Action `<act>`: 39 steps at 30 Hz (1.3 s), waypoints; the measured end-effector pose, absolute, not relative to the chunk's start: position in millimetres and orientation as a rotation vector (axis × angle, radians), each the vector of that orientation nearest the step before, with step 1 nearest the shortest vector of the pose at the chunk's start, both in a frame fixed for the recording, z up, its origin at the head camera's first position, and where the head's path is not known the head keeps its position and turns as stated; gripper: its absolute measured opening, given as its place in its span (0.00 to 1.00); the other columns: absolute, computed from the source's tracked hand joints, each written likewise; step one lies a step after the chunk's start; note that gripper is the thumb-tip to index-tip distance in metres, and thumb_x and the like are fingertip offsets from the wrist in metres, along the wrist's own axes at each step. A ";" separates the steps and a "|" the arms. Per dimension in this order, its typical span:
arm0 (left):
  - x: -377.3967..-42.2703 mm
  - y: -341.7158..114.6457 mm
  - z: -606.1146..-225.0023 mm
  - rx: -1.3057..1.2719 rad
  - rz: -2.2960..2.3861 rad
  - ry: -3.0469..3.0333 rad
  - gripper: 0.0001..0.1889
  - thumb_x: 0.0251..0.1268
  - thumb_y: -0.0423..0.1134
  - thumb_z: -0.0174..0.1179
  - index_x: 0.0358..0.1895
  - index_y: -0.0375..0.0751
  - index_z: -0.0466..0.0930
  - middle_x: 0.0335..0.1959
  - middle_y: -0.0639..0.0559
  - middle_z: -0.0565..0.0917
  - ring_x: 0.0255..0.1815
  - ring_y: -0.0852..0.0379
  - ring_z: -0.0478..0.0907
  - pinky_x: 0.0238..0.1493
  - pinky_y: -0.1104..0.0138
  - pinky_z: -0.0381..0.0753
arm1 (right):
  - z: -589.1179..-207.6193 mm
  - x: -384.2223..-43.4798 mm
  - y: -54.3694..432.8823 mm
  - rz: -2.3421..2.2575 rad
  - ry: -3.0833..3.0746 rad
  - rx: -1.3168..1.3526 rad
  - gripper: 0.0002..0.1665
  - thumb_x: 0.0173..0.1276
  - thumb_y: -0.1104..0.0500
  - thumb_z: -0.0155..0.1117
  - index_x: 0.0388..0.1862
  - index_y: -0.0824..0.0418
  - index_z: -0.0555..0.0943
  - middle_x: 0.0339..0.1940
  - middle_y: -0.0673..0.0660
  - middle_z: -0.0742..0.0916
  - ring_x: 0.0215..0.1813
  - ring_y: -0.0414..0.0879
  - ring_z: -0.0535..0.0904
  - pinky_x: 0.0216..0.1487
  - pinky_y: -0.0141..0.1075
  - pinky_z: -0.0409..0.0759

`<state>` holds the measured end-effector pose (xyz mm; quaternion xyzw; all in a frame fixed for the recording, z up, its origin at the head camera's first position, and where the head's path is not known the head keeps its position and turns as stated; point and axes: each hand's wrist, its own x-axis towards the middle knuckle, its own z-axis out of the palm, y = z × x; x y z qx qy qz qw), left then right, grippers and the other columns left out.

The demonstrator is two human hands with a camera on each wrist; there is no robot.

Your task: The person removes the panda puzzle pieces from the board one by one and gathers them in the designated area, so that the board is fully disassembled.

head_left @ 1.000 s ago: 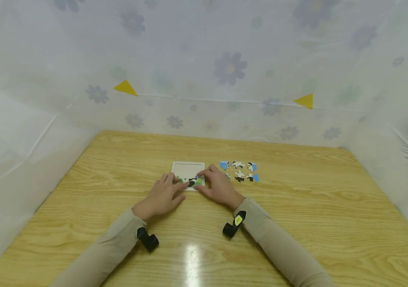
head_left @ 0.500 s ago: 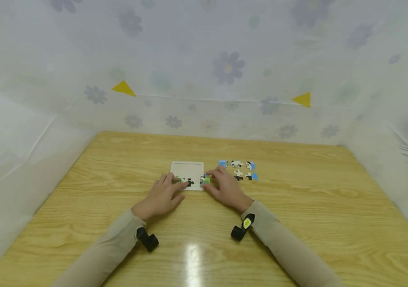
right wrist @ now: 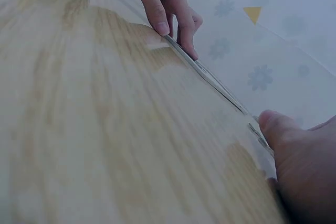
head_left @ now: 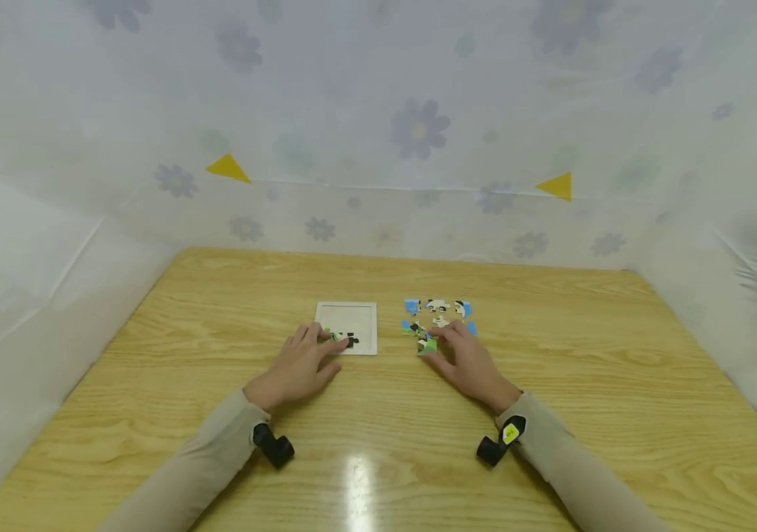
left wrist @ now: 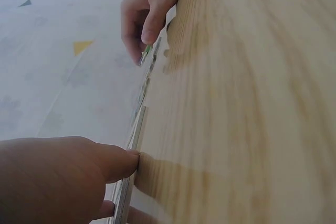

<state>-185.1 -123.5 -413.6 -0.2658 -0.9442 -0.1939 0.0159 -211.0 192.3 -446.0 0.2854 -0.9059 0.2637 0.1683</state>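
A square white puzzle tray [head_left: 375,325] lies on the table in the head view. Along its lower edge sit panda-patterned pieces [head_left: 351,340], partly under my left hand [head_left: 301,362]. That hand rests on the tray's lower left with its fingers extended, index fingertip on the black-and-white piece. To the right of the tray, my right hand [head_left: 472,366] pinches a green puzzle piece [head_left: 428,345] between thumb and fingers, low at the table. In the left wrist view the green piece [left wrist: 146,51] shows as a thin edge beneath the right hand's fingertips.
Several loose puzzle pieces lie in rows beyond the right hand, among them a blue one [head_left: 412,305] and a panda-face one [head_left: 438,304]; the hand covers some. A wooden table [head_left: 252,288] runs back to a flower-patterned sheet [head_left: 352,111] with two yellow triangles.
My right hand has drawn the green piece out of the tray's lower right corner and carried it right, beside the loose pieces. The left hand has stayed on the tray.
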 end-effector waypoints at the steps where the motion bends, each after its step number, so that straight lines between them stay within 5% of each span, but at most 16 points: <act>1: -185.2 -123.5 -413.7 -0.827 -0.602 -2.936 0.22 0.68 0.42 0.58 0.65 0.44 0.74 0.53 0.38 0.71 0.49 0.46 0.66 0.42 0.58 0.66 | -445.4 -209.0 195.1 0.748 -2.591 0.796 0.25 0.61 0.53 0.71 0.54 0.64 0.80 0.37 0.54 0.77 0.31 0.39 0.66 0.30 0.31 0.68; 25: -184.0 -123.2 -410.6 -0.828 -0.590 -2.948 0.22 0.68 0.42 0.58 0.65 0.44 0.74 0.54 0.38 0.71 0.49 0.45 0.66 0.44 0.55 0.68 | -440.1 -190.7 255.1 0.633 -2.612 0.778 0.17 0.61 0.61 0.71 0.49 0.64 0.83 0.35 0.52 0.76 0.29 0.36 0.62 0.28 0.29 0.65; 39: -185.0 -124.7 -414.3 -0.823 -0.588 -2.949 0.22 0.69 0.43 0.58 0.65 0.44 0.74 0.54 0.38 0.71 0.48 0.47 0.66 0.41 0.59 0.66 | -443.5 -191.6 254.8 0.609 -2.588 0.779 0.14 0.59 0.62 0.71 0.44 0.63 0.81 0.35 0.53 0.78 0.32 0.38 0.69 0.32 0.36 0.74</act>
